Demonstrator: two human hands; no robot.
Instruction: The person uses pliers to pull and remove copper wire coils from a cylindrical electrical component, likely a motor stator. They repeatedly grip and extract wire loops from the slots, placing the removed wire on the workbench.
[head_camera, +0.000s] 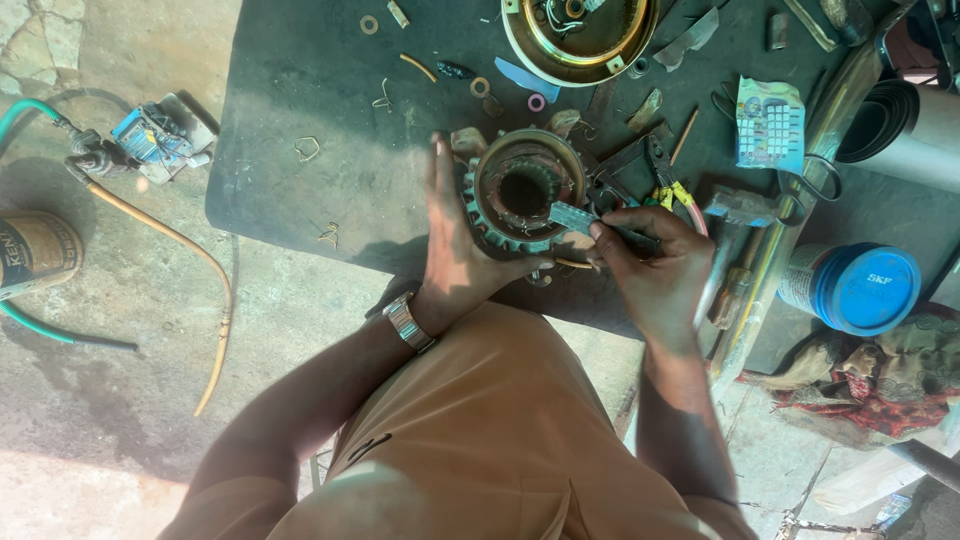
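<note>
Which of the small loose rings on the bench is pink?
The pink ring, beside the blue scrap just above the toothed stator; the rings at and are tan.
</note>
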